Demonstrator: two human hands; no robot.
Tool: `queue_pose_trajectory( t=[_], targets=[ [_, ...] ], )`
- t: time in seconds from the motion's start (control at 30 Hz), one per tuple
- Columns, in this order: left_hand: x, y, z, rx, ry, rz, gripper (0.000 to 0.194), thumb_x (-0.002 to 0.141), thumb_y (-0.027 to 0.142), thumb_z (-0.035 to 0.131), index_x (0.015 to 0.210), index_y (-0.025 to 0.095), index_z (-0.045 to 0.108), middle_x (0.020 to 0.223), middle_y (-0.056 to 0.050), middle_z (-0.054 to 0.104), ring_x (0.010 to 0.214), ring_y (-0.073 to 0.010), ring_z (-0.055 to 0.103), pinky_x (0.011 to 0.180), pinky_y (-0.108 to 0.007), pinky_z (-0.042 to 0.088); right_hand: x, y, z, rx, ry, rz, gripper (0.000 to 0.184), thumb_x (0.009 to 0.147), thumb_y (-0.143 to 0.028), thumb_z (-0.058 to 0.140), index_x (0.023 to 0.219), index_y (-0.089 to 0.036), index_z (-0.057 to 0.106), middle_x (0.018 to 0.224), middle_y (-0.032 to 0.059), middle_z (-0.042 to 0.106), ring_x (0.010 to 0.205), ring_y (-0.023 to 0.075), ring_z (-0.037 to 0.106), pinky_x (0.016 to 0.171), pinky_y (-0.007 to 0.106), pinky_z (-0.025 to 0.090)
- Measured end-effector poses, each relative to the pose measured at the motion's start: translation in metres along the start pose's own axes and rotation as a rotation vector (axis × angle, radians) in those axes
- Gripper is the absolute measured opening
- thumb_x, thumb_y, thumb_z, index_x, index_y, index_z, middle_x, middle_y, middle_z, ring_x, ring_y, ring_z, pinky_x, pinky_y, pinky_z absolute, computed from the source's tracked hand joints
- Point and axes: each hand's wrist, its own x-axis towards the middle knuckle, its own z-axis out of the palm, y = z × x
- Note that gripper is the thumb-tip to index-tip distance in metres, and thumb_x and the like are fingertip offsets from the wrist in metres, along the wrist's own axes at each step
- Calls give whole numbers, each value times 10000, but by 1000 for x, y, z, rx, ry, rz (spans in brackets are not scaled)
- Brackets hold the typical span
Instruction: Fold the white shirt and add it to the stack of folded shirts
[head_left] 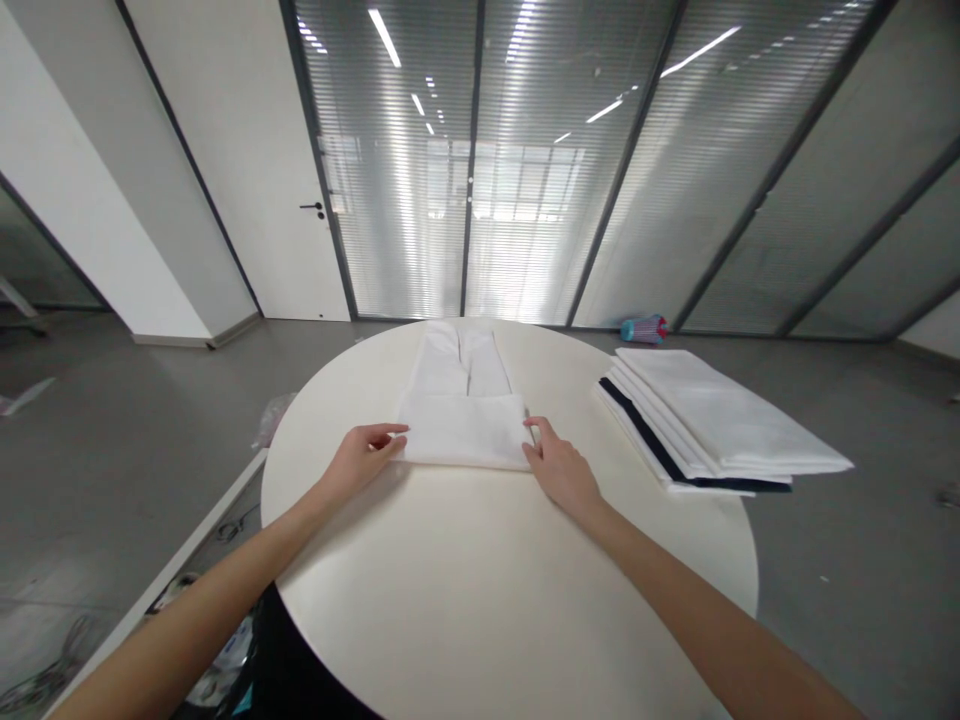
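Note:
A white garment (461, 405), partly folded, lies on the round white table (487, 580) and stretches away toward the far edge. Its near end is doubled over into a thick band. My left hand (364, 455) pinches the left corner of that folded band, thumb on top. My right hand (559, 465) grips the right corner, fingers curled at the cloth's edge. Both forearms reach in from the near side.
A stack of folded white cloths (712, 420) with one dark layer sits at the table's right edge. A blue and red bottle (645, 327) lies on the grey floor beyond. Glass walls with blinds and a white door (255, 180) stand behind.

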Motion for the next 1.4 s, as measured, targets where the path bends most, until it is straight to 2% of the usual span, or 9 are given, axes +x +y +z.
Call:
queue_pose_trajectory(
  t=[0.17,0.33,0.47,0.6,0.73,0.93,1.07,1.23,1.4],
  targets=[
    [-3,4,0,114,8,63,473,806,485,601,1074,126,756,607,-2,580,546,-131,450,527,-245,315,-2,-2,6,-252,39,-56,363,998,-270,389,1349,-218,462,887,109,708,817,254,682,664,301,379],
    [-2,4,1,106,-14,77,484,818,489,576,1081,118,740,549,38,486,512,-116,399,518,-238,276,2,-1,7,-240,36,-33,347,975,-214,384,1301,-227,499,863,85,706,788,226,675,643,283,351],
    [-3,3,1,146,0,66,446,820,475,587,1071,139,741,583,21,539,525,-128,453,529,-244,331,1,-1,5,-187,13,0,321,955,-212,402,1240,-245,546,849,61,696,785,216,661,644,279,355],
    [-6,7,-5,311,116,165,378,870,452,564,1088,192,731,971,-85,681,774,-195,629,659,-288,485,2,1,0,-212,112,-95,331,936,-201,428,1223,-215,592,1013,101,680,913,234,635,757,313,425],
    [-3,20,-4,597,157,375,449,947,504,486,1245,218,662,1396,-144,534,1243,-317,538,1019,-467,445,10,-7,-7,-292,272,-325,371,928,-193,443,1244,-173,636,1270,157,587,1156,280,550,986,414,410],
    [32,30,28,785,-99,434,521,1012,483,368,1378,165,558,1538,-187,404,1463,-360,290,1147,-550,292,31,-42,5,-274,104,-603,474,1015,-329,345,1429,-177,518,1550,141,394,1448,281,314,1172,482,247],
    [48,17,45,829,-181,408,577,1011,514,358,1456,170,479,1544,-195,395,1475,-379,255,1164,-573,235,43,-44,26,-290,-14,-544,554,1023,-409,322,1525,-187,389,1611,132,282,1502,315,193,1200,538,154],
    [49,-6,45,871,-227,410,597,1020,507,339,1529,198,372,1595,-188,291,1480,-380,235,1159,-562,250,50,-25,37,-309,-147,-453,649,1024,-498,249,1570,-147,277,1628,154,197,1511,296,165,1214,501,145],
    [50,6,45,938,-233,438,566,1021,496,334,1480,183,443,1552,-168,394,1460,-351,306,1168,-532,266,49,-29,33,-338,-128,-447,651,1022,-499,201,1568,-156,286,1631,143,189,1513,304,157,1209,558,92]
  ],
)
